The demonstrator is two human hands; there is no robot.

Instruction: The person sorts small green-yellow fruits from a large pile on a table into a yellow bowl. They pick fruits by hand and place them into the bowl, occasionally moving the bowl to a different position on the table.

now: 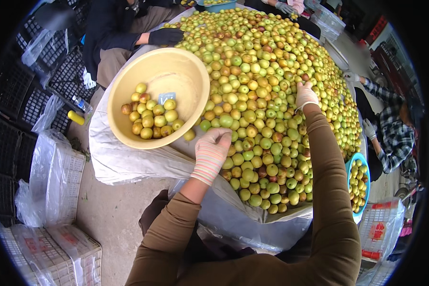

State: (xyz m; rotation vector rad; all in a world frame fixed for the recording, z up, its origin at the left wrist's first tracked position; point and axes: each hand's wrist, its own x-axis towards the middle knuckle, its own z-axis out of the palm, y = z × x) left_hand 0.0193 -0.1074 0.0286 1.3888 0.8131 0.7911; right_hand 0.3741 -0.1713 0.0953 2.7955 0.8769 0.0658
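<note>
A wide heap of green and brown jujube-like fruits [261,85] covers the cloth-lined table. My left hand [212,152], in a striped knit glove, is at the heap's near left edge, just right of the yellow plastic basin [189,71]; its fingers are curled, and whether a fruit is inside cannot be told. My right hand [306,94], in a pale glove, reaches onto the right part of the heap, fingertips among the fruits; its grip is hidden. The basin holds several fruits and a small bluish packet [167,97]. One fruit [189,134] lies against the basin's outer near side.
A co-worker's dark-gloved hand [166,36] rests at the heap's far left. Another person in a checked shirt [395,132] sits at right, near a blue basin [367,178] of fruits. Plastic crates [71,182] stand on the floor at left; others [379,228] stand at right.
</note>
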